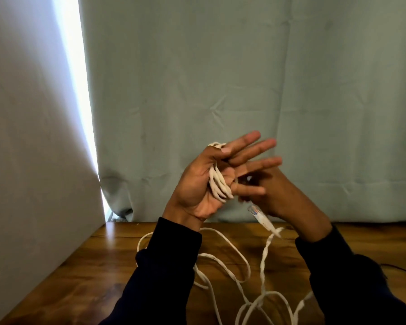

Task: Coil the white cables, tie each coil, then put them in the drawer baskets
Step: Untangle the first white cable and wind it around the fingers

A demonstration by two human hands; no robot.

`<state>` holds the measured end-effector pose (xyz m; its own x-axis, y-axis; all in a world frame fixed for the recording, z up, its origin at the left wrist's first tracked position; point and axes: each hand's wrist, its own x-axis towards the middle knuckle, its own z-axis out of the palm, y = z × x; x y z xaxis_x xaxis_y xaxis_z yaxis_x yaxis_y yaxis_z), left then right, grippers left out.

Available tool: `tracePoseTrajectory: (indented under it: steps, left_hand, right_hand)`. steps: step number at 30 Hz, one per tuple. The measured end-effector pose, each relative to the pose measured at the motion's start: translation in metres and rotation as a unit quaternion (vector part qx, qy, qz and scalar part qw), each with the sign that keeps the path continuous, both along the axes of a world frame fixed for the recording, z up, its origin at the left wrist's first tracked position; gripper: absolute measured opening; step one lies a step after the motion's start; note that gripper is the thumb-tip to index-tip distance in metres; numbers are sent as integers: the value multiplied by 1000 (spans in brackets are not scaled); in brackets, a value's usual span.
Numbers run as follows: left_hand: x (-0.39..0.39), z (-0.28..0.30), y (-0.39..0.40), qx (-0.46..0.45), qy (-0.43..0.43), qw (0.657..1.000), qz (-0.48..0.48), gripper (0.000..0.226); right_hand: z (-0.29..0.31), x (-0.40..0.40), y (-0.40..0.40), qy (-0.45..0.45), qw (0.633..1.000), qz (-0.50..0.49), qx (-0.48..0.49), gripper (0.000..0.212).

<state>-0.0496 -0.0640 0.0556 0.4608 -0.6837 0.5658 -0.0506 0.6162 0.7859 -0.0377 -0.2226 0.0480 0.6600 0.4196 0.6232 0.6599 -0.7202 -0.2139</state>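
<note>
Behind my raised hands I see a wide pale grey-green fabric curtain [244,78], with a bright strip of light down its edge beside a plain white wall panel [28,137]. Under the hands lies the brown wood-grain tabletop [99,273], and both forearms are in dark navy sleeves [164,266].

The long flat white cable [239,254] is the thing I am working on. Most of it lies slack on the tabletop below the grip, in several loose loops between and under the 2 sleeves. From there 1 twisted strand climbs to the hands.

My left hand [204,184] is held upright, palm towards the camera, fingers [251,148] straight and spread. A small white coil of cable turns [218,184] is wrapped round that palm, running from the web beside the thumb, over the palm and round behind the hand; the thumb lies against the index finger above it. The fingers themselves are not curled on the coil.

My right hand [281,195] sits just beside the coil, back to the camera and motion-blurred. Its fingers bend in towards the left palm, but whether they pinch the cable I cannot tell.

Just below that hand the cable's clear plastic plug end [256,211] points up and to the left.
</note>
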Motion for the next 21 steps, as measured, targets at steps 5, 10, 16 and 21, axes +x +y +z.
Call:
tracePoseTrajectory:
  steps: [5, 10, 16, 21]
  left_hand:
    - [3, 2, -2, -43, 32, 995, 87, 61]
    - [15, -3, -3, -84, 64, 982, 158, 61]
    - [31, -12, 4, -64, 66, 959, 267, 53]
    - [30, -15, 9, 60, -29, 923, 379, 61]
  right_hand:
    - [-5, -4, 14, 168, 984, -9, -58, 19]
    - [-13, -20, 19, 184, 967, -40, -174, 21]
    - [6, -53, 23, 137, 952, -63, -267, 38]
    - [17, -72, 13, 202, 966, -4, -163, 49]
